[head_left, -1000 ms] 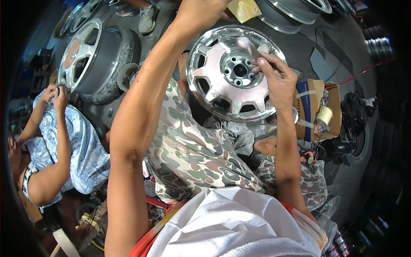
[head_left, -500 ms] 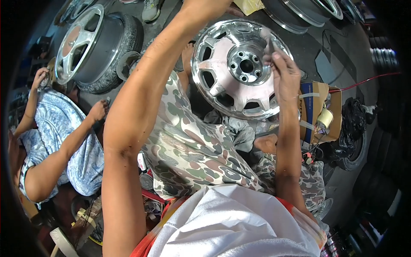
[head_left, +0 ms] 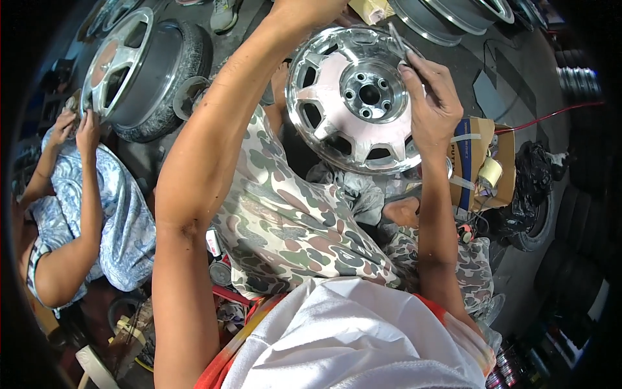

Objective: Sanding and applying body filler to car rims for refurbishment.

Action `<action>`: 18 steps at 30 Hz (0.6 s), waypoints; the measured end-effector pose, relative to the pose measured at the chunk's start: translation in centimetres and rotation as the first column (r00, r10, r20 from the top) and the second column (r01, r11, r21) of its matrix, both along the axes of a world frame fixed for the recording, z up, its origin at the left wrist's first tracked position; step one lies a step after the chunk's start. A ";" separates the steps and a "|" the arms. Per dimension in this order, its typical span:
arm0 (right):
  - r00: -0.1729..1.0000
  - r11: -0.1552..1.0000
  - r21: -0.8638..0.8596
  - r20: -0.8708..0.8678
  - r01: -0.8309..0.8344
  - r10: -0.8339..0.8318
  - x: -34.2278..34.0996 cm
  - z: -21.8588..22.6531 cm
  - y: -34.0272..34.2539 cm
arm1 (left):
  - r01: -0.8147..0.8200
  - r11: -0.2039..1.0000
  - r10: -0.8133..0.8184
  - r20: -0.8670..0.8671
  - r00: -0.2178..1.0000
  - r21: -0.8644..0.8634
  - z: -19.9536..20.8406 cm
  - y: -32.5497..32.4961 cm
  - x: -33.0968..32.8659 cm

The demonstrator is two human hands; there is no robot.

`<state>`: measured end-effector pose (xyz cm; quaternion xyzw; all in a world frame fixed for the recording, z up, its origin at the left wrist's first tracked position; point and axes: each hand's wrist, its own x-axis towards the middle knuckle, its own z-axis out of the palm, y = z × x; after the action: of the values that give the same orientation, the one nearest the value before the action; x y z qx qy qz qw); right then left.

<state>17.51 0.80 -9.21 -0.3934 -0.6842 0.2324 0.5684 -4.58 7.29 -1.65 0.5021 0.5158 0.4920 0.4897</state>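
An alloy wheel rim (head_left: 324, 139) lies tilted before me, polished at its edge and hub, with a pale pinkish coating across its spokes. My right hand (head_left: 433, 97) is over the rim's right side. Its fingers pinch a thin grey flat tool (head_left: 396, 40), whose tip points to the far edge; its exact kind is unclear. My left hand (head_left: 314, 9) reaches to the top of the picture, near the far edge of the rim. The picture's edge cuts off most of its fingers, so its grip is hidden.
On the left a co-worker's hands (head_left: 76, 128) touch another alloy wheel (head_left: 97, 71), which leans by a tyre. A cardboard box (head_left: 472, 165) holding a tape roll stands right of my rim. Beyond lie more rims (head_left: 431, 26), a red hose (head_left: 551, 117) and a black plastic bag (head_left: 531, 172).
My right hand has turned and shifted slightly right, and the grey tool now points up toward the far edge. The co-worker's right hand has moved up to the other wheel.
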 end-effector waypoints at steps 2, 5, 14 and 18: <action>0.994 0.996 -0.085 -0.103 -0.041 0.033 0.1 0.5 -0.3 | -0.055 0.998 0.062 -0.186 0.981 0.044 -0.3 0.2 -0.5; 0.982 0.982 -0.158 -0.175 -0.102 0.074 0.0 1.2 -0.1 | 0.004 0.999 -0.001 -0.091 0.996 0.033 -1.5 0.7 -1.3; 0.988 0.974 -0.183 -0.100 -0.134 0.117 0.5 1.8 0.4 | 0.199 0.980 -0.201 0.076 0.977 0.033 -0.6 -0.2 -0.4; 0.967 0.934 -0.280 -0.183 -0.224 0.177 0.1 1.8 -0.2 | 0.229 0.973 -0.228 0.112 0.967 0.006 -0.7 -0.4 0.2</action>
<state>17.58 0.63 -7.40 -0.3834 -0.6316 0.4195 0.5274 -4.41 6.87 -2.39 0.5279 0.4280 0.4579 0.5731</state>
